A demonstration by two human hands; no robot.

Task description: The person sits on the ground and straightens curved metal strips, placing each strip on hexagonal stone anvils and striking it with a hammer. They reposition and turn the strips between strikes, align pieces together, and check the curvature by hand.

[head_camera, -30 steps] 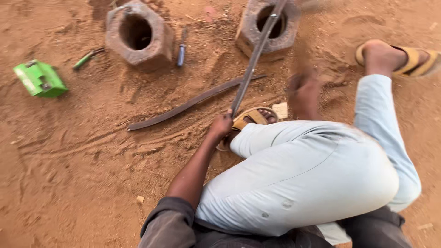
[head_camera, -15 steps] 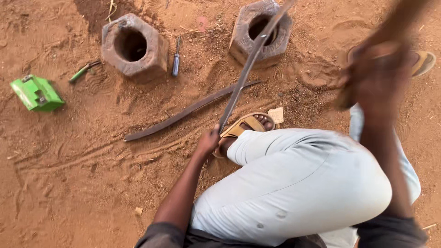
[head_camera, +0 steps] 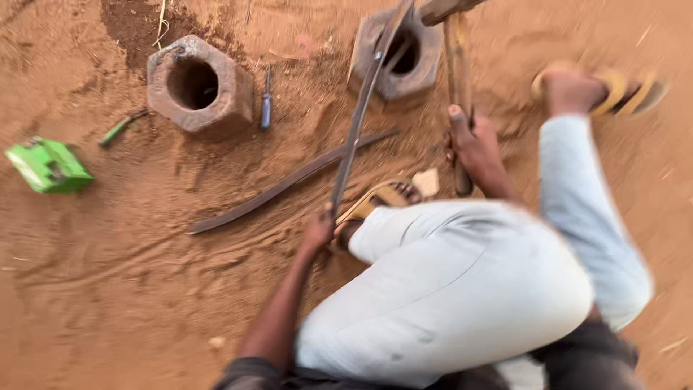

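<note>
The person sits on sandy ground (head_camera: 94,303) with both legs bent in pale trousers. The left hand (head_camera: 318,232) is closed around the lower end of a long flat metal strip (head_camera: 359,115). This strip runs up toward 1 o'clock from the hand, and its upper end lies on a hexagonal concrete block (head_camera: 427,61) with a round hole in it, near the top of the view. The right hand (head_camera: 473,144) is closed around a wooden handle (head_camera: 456,79), which stands almost upright. At the top of the handle there is a head (head_camera: 447,9), partly cut off by the picture edge, so I cannot tell its exact shape.

A second, curved metal strip (head_camera: 289,184) lies flat on the sand at 10 o'clock from the left hand, and the held strip crosses above it. A second hexagonal block (head_camera: 196,85) stands far at 10 o'clock. Just beside it, on its 3 o'clock side, lies a screwdriver (head_camera: 266,108). A green-handled tool (head_camera: 119,128) lies at the block's 8 o'clock, and a green box (head_camera: 48,166) is near the left edge. The left foot wears a yellow sandal (head_camera: 375,201), close to the left hand. The other foot, also in a sandal (head_camera: 621,90), is at 2 o'clock.
</note>
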